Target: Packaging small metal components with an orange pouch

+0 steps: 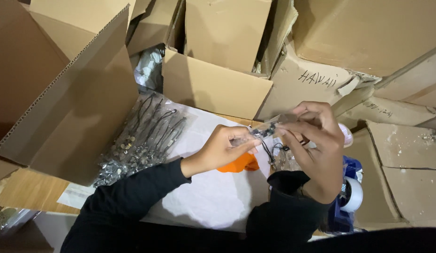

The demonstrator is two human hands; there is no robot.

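- The person's left hand (225,145) and right hand (316,145) meet over a white sheet of paper (213,197) spread on a pale wooden tabletop (26,189), sharing a small clear plastic sleeve with a dark corded trinket inside (267,130).
- The left hand pinches one end of the sleeve between thumb and fingertips; the right hand pinches the other end, its remaining fingers curled loosely above, so the sleeve appears pulled flat between them.
- A thin black cord (268,154) dangles from the sleeve toward the paper; whether it is fully inside cannot be told.
- Both forearms, in black sleeves, angle in from the bottom edge, wrists raised clear of the paper so the piece hangs free.
- Just beneath the hands lies a crumpled orange scrap (241,164), partly hidden by the left hand.
- To the left, a clear bag of black corded pendants with small metal pieces (138,140) rests on the paper's edge, within easy reach.
- By the right wrist sits a blue tape dispenser with a white roll (350,197).
- Open brown cardboard boxes (218,84) crowd the far side and both flanks.
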